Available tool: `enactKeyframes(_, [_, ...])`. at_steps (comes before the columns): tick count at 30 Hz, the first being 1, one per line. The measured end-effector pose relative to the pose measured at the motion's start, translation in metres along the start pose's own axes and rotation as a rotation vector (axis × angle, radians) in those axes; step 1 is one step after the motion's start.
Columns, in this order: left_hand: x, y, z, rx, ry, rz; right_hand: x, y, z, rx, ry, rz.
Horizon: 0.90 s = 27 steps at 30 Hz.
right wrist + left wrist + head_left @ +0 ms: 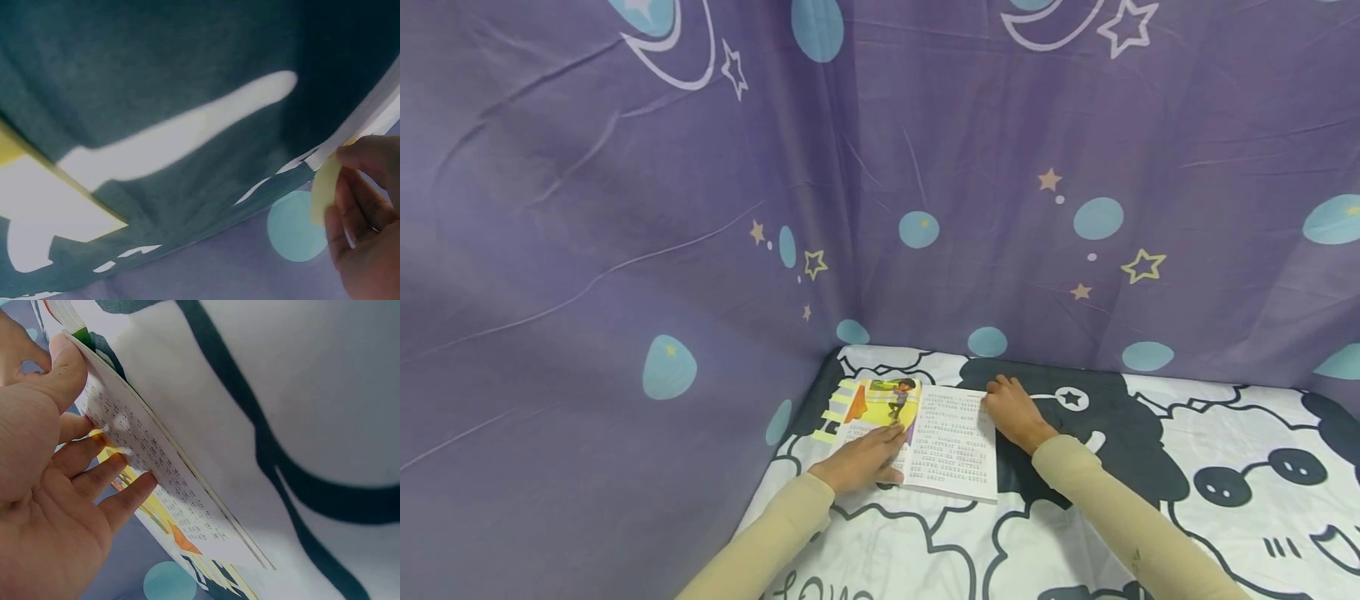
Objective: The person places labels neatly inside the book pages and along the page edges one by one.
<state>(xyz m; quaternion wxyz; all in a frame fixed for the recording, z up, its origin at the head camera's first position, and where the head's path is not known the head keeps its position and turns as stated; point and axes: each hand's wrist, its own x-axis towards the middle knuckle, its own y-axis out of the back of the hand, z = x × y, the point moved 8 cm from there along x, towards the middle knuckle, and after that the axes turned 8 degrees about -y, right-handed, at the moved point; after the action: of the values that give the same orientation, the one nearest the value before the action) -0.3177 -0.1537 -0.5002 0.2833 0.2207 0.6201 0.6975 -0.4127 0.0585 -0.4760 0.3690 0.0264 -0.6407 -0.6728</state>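
My left hand (861, 460) lies, fingers extended and gripping nothing, across the left side of the open illustrated book (955, 442). My right hand (1017, 413), at its upper right corner, pinches a pale yellow strip (324, 189). The book lies on the cartoon-print sheet (895, 554).

Way in: near side, low over the sheet (955, 537), between left sleeve (771, 533) and right sleeve (1123, 517) | Blocked: left grip (861, 458) lies on the left page of the book (955, 442), right grip (1017, 412) by its top right corner | Wall: purple cloth (970, 167) behind and at left | Under right grip: hard to see
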Motion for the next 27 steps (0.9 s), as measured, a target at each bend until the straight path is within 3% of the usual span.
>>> enactKeyframes(10, [-0.001,0.002,-0.001,-0.004,0.001,0.006,0.000,-0.009,-0.008,-0.075,-0.022,-0.126])
enactKeyframes(20, [-0.003,0.004,0.001,-0.014,-0.017,0.022,-0.002,-0.012,-0.009,-0.093,-0.023,-0.131])
enactKeyframes(27, [-0.003,0.002,0.001,-0.033,0.005,0.011,-0.003,-0.014,-0.010,-0.096,-0.005,-0.158])
